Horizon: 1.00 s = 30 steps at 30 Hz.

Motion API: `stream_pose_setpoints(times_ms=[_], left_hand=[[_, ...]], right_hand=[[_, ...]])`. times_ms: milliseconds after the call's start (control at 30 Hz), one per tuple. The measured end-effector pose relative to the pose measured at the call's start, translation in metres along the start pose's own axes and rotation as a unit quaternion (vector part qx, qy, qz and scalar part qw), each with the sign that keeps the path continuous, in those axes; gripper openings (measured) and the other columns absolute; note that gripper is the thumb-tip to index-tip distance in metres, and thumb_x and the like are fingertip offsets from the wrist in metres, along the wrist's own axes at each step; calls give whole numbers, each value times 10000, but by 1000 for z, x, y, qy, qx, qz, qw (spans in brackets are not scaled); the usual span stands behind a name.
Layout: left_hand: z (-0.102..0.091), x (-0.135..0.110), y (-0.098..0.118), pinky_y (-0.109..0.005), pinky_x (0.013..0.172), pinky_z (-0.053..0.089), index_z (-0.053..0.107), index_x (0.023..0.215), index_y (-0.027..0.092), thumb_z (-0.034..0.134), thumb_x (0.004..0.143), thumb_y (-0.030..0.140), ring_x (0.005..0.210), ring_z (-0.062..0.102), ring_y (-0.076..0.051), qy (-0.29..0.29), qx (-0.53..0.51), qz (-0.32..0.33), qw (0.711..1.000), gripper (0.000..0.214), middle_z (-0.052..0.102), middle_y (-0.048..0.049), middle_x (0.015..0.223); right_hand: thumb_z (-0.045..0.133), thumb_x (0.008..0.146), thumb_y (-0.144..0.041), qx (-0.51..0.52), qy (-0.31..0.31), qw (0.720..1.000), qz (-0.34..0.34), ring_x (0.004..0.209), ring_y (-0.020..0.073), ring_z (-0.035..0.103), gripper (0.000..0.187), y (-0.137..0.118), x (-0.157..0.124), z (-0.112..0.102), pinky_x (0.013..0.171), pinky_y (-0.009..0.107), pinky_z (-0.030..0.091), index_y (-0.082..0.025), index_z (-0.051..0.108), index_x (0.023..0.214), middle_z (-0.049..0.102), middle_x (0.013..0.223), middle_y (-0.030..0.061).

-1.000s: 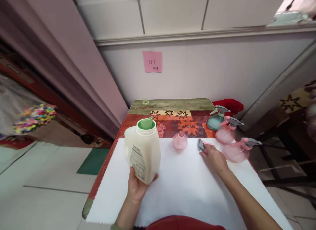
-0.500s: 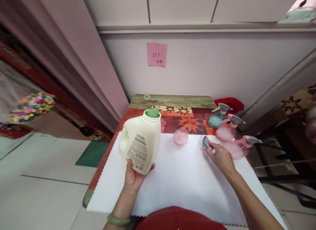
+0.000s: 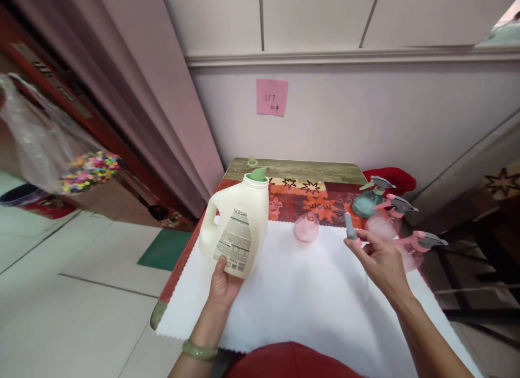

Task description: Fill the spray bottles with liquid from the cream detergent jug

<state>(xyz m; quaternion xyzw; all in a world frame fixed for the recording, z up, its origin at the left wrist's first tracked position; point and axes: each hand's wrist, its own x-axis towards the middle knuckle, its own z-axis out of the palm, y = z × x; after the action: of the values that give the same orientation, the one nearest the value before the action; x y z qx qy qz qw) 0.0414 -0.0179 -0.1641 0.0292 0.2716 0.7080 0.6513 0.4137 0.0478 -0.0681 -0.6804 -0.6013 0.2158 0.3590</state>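
Note:
My left hand grips the base of a cream detergent jug with a green spout, holding it upright above the white cloth. My right hand is closed on a grey and pink spray-trigger head, lifted off the cloth. A small round pink bottle with no top stands on the cloth between the two hands.
Three spray bottles stand at the table's right edge: a teal one and two pink ones. A small green cap lies at the far edge. A pink note hangs on the wall. Tiled floor lies to the left.
My right hand picked the spray-trigger head up off the cloth and raised it. The jug stayed in my left hand, turning slightly. The camera view shifted a little.

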Motion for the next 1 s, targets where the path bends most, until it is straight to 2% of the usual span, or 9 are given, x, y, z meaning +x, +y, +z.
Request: stream_pose_setpoints(times_ms=[133,233,333,433,567,633,700,867,1000], left_hand=[[10,-2,12,-541,1126,420,575,1365,364,825,705,260,1196,648,-285,-15,78,54,995,713,715,-22,1286],[18,-5,7,-525,1109,444,621,1313,330,866,636,270,1208,639,-303,-19,152,85,985,722,732,-35,1244],[21,-12,-9,-511,1094,460,679,1229,287,906,556,228,1181,653,-315,-30,186,76,979,713,765,-43,1144],[21,-23,-21,-533,1088,458,715,1162,250,955,470,253,1179,649,-353,-47,195,56,978,733,775,-68,1100],[29,-34,-18,-534,1077,456,708,1171,225,813,625,646,1231,611,-373,-13,177,81,981,697,757,-107,1149],[35,-37,-11,-488,1081,450,667,1242,231,801,677,584,1252,596,-350,27,183,137,973,679,742,-100,1185],[40,-39,-1,-438,1069,452,612,1312,255,856,655,409,1245,599,-325,45,213,187,958,718,724,-82,1220],[55,-48,31,-390,1092,406,596,1303,246,924,466,101,1244,580,-332,13,363,254,896,910,646,-107,1308],[70,-55,52,-455,1133,337,723,1119,261,923,387,59,1206,558,-370,-19,530,225,817,785,663,-94,1200]], right_hand=[[681,801,-615,147,-86,985,33,527,127,425,411,-15,-19,6,512,259,322,-218,689,908,551,615,-31],[648,852,-584,260,-132,956,23,665,154,535,373,-41,-24,21,625,268,436,-212,652,821,639,750,13],[642,855,-598,380,-134,913,58,784,184,607,384,-66,-24,48,762,321,512,-214,633,845,680,852,40],[651,842,-556,456,-118,874,118,643,143,535,338,-80,-27,71,645,293,503,-222,598,836,619,731,-11],[652,794,-405,480,-78,860,156,519,98,354,271,-81,-40,87,502,224,373,-216,505,666,433,536,-70],[642,761,-356,488,-69,853,171,524,95,361,217,-79,-46,91,514,226,384,-212,515,661,468,551,-63],[629,738,-349,489,-68,850,181,541,105,406,179,-76,-48,94,538,239,416,-212,535,672,521,578,-49],[629,731,-349,491,-75,850,177,578,126,464,180,-69,-38,95,541,243,420,-215,535,655,551,591,-36],[620,714,-308,472,-67,866,148,598,128,457,122,-70,-34,90,543,242,403,-211,554,679,570,621,-32]])
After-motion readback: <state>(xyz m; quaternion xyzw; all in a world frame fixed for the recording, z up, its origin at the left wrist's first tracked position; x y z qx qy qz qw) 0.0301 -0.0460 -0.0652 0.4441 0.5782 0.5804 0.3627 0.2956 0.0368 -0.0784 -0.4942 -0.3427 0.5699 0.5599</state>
